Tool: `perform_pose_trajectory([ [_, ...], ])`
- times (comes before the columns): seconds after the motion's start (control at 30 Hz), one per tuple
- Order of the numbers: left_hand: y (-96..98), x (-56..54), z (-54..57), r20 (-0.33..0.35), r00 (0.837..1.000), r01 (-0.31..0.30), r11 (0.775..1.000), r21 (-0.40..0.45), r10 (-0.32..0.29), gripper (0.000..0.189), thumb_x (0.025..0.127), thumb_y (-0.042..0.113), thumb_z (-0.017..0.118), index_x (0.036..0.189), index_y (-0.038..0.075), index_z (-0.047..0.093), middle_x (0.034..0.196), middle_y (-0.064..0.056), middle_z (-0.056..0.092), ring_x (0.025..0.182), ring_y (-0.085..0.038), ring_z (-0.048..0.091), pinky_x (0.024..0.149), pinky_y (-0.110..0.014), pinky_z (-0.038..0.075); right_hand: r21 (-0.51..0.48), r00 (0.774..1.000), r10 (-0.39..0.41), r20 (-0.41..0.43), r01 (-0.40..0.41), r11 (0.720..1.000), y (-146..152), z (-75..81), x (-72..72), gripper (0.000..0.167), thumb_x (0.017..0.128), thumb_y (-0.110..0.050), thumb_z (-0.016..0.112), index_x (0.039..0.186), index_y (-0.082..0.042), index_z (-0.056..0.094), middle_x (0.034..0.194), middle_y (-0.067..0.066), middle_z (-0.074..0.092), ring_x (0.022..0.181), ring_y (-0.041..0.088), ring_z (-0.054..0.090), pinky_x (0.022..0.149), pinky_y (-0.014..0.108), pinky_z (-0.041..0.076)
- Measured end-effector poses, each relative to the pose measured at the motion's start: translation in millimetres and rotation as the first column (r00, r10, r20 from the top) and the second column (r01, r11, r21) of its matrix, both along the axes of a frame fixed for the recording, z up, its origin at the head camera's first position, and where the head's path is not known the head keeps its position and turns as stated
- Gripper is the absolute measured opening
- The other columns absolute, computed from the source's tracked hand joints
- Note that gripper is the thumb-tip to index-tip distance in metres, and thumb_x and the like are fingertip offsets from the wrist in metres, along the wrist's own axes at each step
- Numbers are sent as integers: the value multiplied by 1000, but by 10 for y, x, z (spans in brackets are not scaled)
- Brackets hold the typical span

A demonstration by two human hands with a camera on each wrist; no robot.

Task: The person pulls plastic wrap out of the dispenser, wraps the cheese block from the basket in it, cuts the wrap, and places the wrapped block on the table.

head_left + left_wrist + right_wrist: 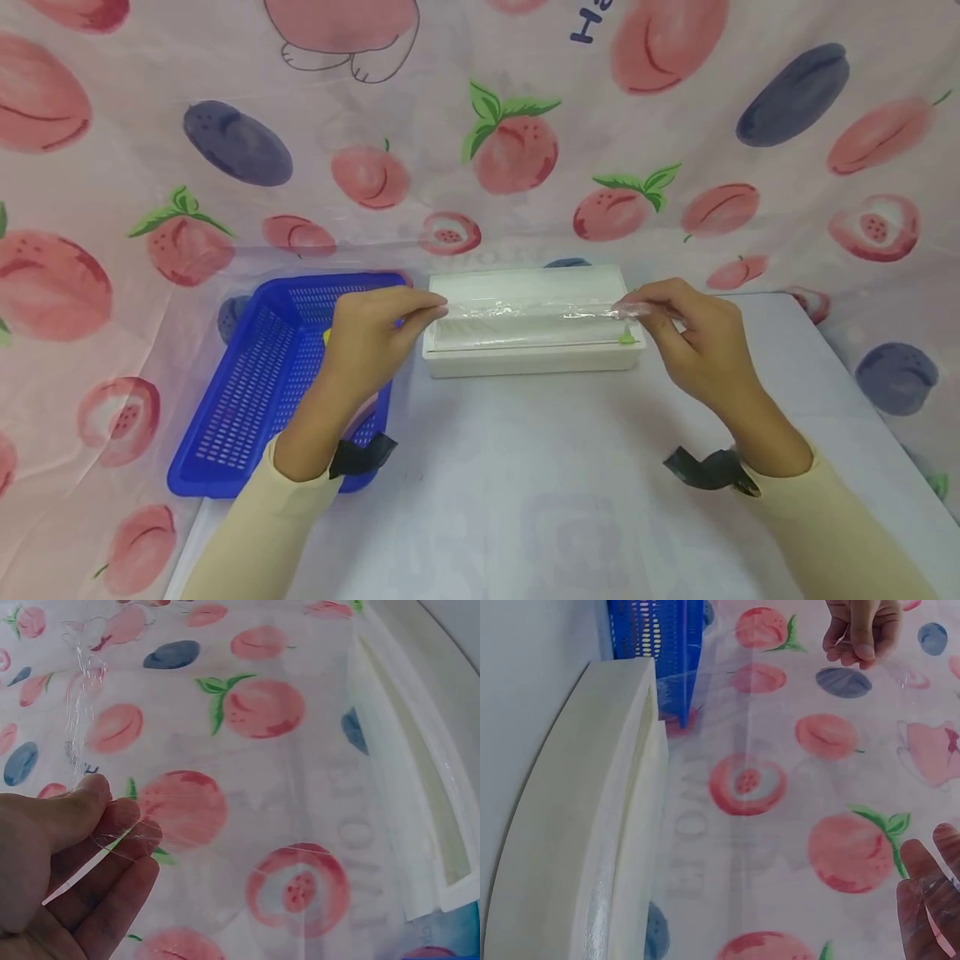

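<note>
A sheet of clear cling film point(517, 310) stretches between both hands above a long white cling film dispenser point(532, 362). My left hand point(372, 337) pinches the film's left end between thumb and fingertips; in the left wrist view, bunched film point(82, 727) runs upward from that grip. At the other end, the right hand point(701, 342) pinches a gathered corner near the dispenser's right side. Its fingers point(922, 915) show only partly in the right wrist view, with film over them. A small green slider point(627, 337) sits at the right of the dispenser's front edge. The dispenser's lid stands raised behind.
On the left lies a blue perforated basket point(225, 400), partly behind the left forearm, with a bit of something yellow point(327, 336) inside. A fruit-print curtain point(420, 108) hangs behind the white-covered table point(525, 492). Black straps point(708, 468) hang at both wrists.
</note>
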State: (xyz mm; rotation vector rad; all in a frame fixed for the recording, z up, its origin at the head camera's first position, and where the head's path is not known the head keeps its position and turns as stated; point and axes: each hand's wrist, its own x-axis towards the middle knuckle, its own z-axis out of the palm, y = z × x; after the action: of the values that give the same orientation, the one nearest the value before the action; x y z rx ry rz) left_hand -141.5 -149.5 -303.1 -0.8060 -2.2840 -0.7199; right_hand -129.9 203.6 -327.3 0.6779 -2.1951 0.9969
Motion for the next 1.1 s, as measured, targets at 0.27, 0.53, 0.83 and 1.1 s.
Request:
perform_pose_trajectory([
  [0.27, -27, 113, 30, 11, 1000, 1, 1000, -1, -1, 11, 84, 11, 83, 95, 9, 82, 88, -7, 79, 80, -22, 76, 72, -34, 61, -8, 997, 72, 3, -72, 997, 1, 21, 97, 17, 100, -16, 66, 104, -1, 73, 95, 13, 78, 99, -7, 67, 89, 6, 47],
  [0.53, -5, 241, -1, -13, 999, 52, 997, -65, -53, 15, 83, 10, 83, 99, 9, 82, 89, -6, 80, 81, -21, 77, 68, -33, 61, 8, 998, 60, -8, -60, 998, 73, -46, 171, 11, 98, -9, 66, 103, -2, 73, 93, 10, 77, 97, -9, 64, 83, 5, 45],
  [0.83, -30, 449, 66, -102, 987, 113, 991, -77, -121, 21, 76, 7, 87, 96, 10, 82, 90, -5, 80, 81, -21, 76, 70, -34, 61, -28, 977, 196, -81, -199, 980, 129, -124, 381, 44, 103, -42, 56, 95, -1, 70, 92, 3, 77, 98, -10, 66, 84, 6, 50],
  [1.1, -168, 774, -56, 90, 921, 388, 913, -125, -379, 33, 105, 32, 52, 102, 13, 80, 94, 4, 75, 87, -11, 72, 79, -16, 57, 31, 933, 358, 29, -359, 933, 247, -290, 663, 29, 105, -31, 56, 102, -8, 74, 99, -3, 77, 98, -3, 67, 91, 8, 50],
])
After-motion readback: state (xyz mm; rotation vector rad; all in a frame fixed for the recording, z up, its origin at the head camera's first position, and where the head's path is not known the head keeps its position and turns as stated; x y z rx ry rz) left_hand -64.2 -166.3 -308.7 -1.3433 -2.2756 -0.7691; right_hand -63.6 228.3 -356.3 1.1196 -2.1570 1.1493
